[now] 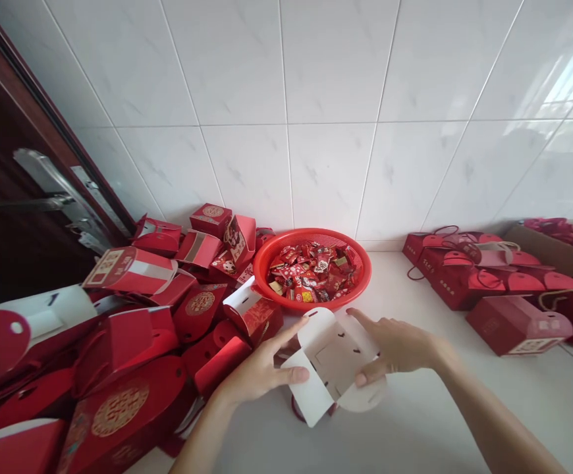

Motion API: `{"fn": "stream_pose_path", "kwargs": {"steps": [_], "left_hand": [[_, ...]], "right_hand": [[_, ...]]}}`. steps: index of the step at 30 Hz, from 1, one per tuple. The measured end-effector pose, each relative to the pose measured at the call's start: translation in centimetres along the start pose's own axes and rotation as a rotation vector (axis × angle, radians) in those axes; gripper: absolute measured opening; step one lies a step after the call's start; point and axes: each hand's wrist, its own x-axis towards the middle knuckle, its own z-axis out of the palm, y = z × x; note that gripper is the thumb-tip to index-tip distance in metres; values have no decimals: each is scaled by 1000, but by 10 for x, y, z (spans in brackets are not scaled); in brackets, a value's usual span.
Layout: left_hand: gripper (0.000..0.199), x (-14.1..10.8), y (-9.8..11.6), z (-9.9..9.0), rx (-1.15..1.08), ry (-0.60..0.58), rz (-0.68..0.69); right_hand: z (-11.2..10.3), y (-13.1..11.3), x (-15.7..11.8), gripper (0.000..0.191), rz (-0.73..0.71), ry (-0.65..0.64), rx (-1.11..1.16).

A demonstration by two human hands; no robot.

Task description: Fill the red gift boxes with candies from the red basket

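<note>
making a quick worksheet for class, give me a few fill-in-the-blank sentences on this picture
The left hand and right hand touch an open gift box with a ____ inside.
The round plastic basket of wrapped candies is ____.
The door handle is on the picture's ____ side.
The wall is covered with marbled ____.

Missing words: white; red; left; tiles
</note>
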Motion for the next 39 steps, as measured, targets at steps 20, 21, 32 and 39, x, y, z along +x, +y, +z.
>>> {"fn": "stream_pose_path", "kwargs": {"steps": [20, 21, 32, 39], "left_hand": [[77, 2, -1, 8, 227, 291, 61], [74, 2, 2, 8, 258, 301, 67], [35, 1, 28, 14, 655, 474, 225], [22, 1, 49, 18, 698, 563, 362]], "right_hand": [[-21, 0, 22, 41, 109, 303, -43], [-26, 2, 19, 38, 95, 339, -21], [-52, 18, 91, 46, -169, 486, 115], [-44, 16, 151, 103, -89, 290, -23]]}}
